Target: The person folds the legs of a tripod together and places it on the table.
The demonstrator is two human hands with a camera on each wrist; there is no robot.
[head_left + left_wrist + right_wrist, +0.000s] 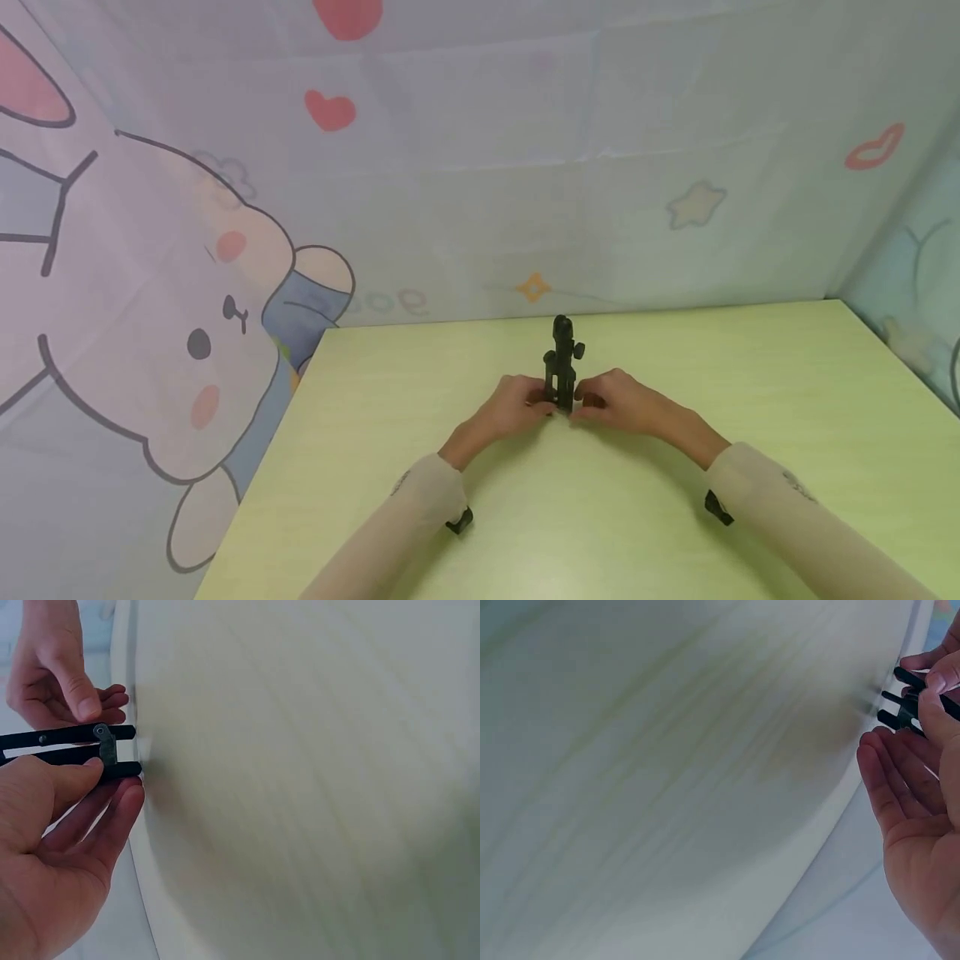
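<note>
A small black tripod (564, 367) with side knobs stands upright on the table, its legs close together. In the head view my left hand (517, 404) is at its lower left. My left hand pinches one leg (124, 771) between thumb and fingers, near the foot. From the other side, my right hand (618, 402) has relaxed fingers and thumb right at another leg (67, 735). In the right wrist view, the right thumb (934, 712) overlaps the legs, and its fingers (900, 776) lie beside them.
The pale yellow-green table (375, 383) reaches back to a printed cloth wall (465, 167) with hearts and stars. On the left hangs a cloth with a large cartoon rabbit (150, 333). Dark devices show under both cuffs, one at the left wrist (461, 522).
</note>
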